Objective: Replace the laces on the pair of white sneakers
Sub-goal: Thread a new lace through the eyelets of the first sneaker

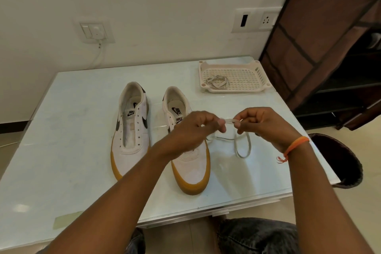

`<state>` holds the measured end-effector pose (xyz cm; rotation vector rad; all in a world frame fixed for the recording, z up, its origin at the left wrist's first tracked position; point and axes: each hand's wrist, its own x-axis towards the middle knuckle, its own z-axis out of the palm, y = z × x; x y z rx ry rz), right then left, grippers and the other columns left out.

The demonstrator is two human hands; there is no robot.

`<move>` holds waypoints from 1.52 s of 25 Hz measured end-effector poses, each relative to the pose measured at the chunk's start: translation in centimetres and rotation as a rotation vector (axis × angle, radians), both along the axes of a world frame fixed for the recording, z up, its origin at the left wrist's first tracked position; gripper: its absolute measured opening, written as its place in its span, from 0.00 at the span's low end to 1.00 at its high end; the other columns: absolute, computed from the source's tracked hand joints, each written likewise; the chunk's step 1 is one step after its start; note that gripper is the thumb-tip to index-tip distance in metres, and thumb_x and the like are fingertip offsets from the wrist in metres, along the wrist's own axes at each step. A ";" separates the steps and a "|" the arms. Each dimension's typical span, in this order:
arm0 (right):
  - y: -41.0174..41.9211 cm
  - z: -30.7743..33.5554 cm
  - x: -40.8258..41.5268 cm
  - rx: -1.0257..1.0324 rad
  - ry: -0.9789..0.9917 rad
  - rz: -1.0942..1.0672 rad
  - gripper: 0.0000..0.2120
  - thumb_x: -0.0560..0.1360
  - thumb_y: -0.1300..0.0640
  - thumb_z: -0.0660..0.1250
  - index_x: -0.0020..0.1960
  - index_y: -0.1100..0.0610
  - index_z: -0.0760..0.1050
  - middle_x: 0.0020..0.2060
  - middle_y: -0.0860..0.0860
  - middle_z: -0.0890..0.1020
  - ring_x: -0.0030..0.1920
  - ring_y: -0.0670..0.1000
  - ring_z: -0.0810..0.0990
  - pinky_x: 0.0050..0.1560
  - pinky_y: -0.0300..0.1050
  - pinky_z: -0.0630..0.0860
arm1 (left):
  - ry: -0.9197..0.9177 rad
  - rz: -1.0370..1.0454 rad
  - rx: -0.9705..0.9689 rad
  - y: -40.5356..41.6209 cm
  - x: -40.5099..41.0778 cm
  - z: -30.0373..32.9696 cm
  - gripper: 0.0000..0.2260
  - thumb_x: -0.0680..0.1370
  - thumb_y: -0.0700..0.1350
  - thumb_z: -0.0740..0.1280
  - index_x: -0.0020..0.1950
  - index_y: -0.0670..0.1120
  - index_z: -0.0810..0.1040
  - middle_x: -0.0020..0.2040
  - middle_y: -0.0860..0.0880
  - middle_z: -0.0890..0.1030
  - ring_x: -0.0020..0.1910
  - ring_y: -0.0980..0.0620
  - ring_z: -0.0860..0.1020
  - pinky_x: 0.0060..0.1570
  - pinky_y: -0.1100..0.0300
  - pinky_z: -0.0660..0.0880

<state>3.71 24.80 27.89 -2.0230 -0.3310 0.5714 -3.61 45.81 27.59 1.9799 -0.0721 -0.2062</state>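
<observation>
Sneakers (132, 128): two; laces (243, 146): two.

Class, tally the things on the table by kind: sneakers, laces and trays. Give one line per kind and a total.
White canvas sneakers with gum-coloured soles: 2, the left one and the right one.
Pale flat laces: 2, one held between both hands, one bundled in the tray.
Cream perforated plastic tray: 1.
Total: 5.

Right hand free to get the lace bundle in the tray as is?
Probably not yet: the right hand and left hand both pinch a lace. The path to the lace bundle in the tray looks unobstructed.
</observation>
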 end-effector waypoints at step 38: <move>-1.6 -2.4 2.4 0.895 0.281 -0.547 0.12 0.83 0.56 0.56 0.58 0.56 0.76 0.44 0.50 0.85 0.43 0.48 0.82 0.41 0.42 0.80 | 0.071 -0.316 0.104 -7.3 -4.0 -4.0 0.11 0.83 0.44 0.60 0.60 0.44 0.80 0.55 0.49 0.84 0.45 0.59 0.79 0.49 0.66 0.74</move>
